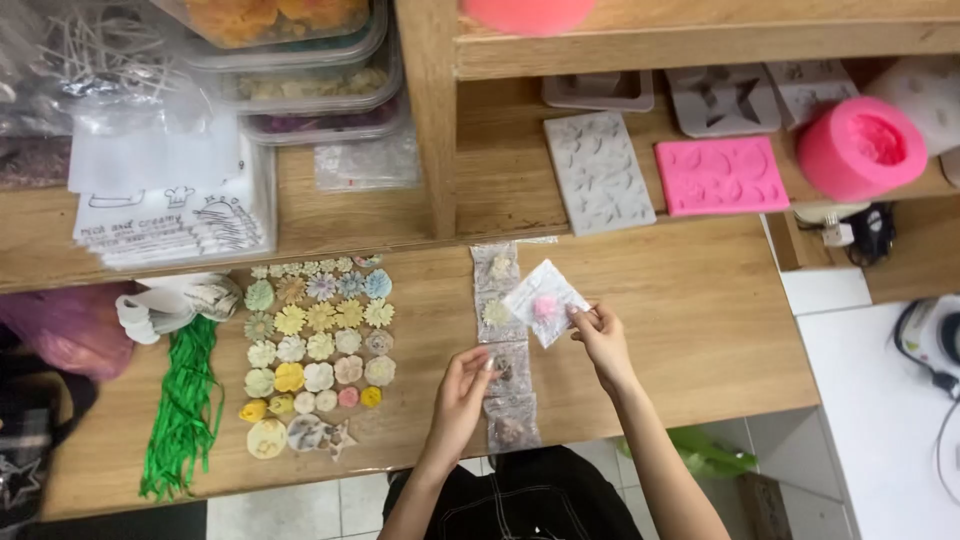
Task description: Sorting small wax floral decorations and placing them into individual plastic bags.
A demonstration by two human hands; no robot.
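Bagging step: right hand [601, 335] pinches a clear packet [543, 301] holding a pink flower; left hand [466, 378] fingers press a bagged piece [507, 368] on the desk [700, 330]. Laying the packet down calls for a gentle release.

Craft workshop: silicone moulds [718, 175], moulded flowers [320, 345].

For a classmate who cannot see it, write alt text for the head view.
The right hand holds a small clear bag with a pink piece above a column of filled bags on a wooden table; the left hand touches that column. Pastel flower shapes lie in rows beside green ribbons.
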